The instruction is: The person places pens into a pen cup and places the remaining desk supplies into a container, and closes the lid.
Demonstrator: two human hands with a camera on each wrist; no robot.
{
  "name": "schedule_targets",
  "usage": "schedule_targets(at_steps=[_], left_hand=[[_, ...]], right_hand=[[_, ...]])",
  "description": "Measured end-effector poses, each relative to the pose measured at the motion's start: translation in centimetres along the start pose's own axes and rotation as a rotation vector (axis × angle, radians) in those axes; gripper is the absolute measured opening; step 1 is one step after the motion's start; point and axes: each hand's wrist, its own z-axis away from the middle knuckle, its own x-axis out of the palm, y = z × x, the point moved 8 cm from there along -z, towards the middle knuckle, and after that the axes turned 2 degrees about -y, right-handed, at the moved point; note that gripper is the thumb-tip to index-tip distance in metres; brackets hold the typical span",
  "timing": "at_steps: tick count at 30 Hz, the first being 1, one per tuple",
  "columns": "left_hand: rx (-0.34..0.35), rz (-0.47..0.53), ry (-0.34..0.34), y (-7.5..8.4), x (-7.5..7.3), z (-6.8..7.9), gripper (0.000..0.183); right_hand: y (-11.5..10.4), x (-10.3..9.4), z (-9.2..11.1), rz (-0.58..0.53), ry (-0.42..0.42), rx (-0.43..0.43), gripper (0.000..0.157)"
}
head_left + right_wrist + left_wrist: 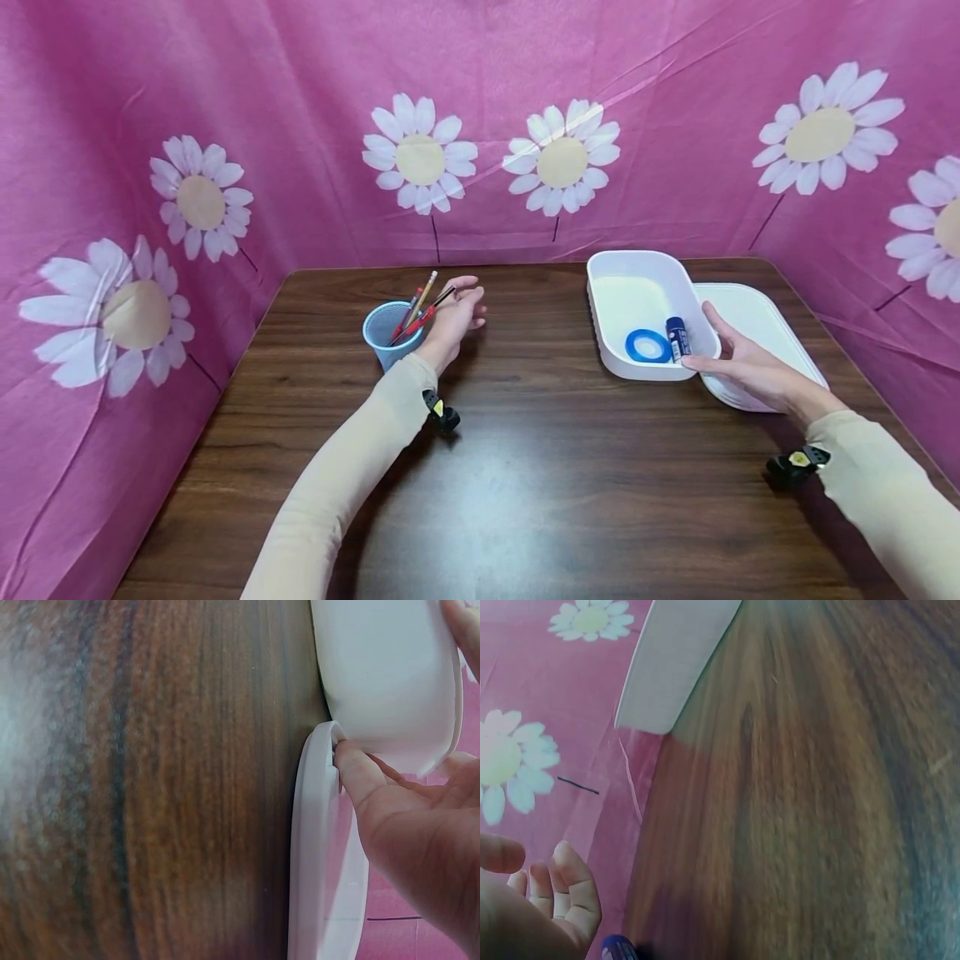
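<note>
My left hand (452, 321) is beside the light blue mesh pencil cup (382, 313), its fingers loosely bent and nothing visible in them. Several pens and a pencil (423, 296) lean out of the cup. Low in the left wrist view, a small dark blue object (619, 947) shows by the left hand; its kind is unclear. At the right, a white plastic box (626, 292) holds a roll of blue tape (648, 346) and a dark blue glue stick (677, 337). My right hand (750, 362) grips the box's near right corner, thumb and fingers spread around it.
Right of the box lies a white lid (765, 321), partly beneath the right hand. The brown wooden table (480, 475) backs onto a pink curtain (480, 50) with daisies, which also hangs along both sides.
</note>
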Motion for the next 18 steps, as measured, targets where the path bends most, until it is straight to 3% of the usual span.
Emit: schedule_targets(at_steps=[7, 12, 18], left_hand=[[-0.089, 0.095, 0.06, -1.1, -1.2, -0.3, 0.052], [-0.16, 0.131, 0.036, -2.2, -0.9, -0.1, 0.05], [-0.131, 0.14, -0.014, -2.2, -0.2, -0.3, 0.047]], right_hand=[[0.1, 0.0, 0.0, 0.013, 0.003, 0.005, 0.108], [0.1, 0.0, 0.3, 0.011, 0.001, 0.001, 0.107], [-0.1, 0.0, 0.2, 0.003, 0.001, -0.006, 0.107]])
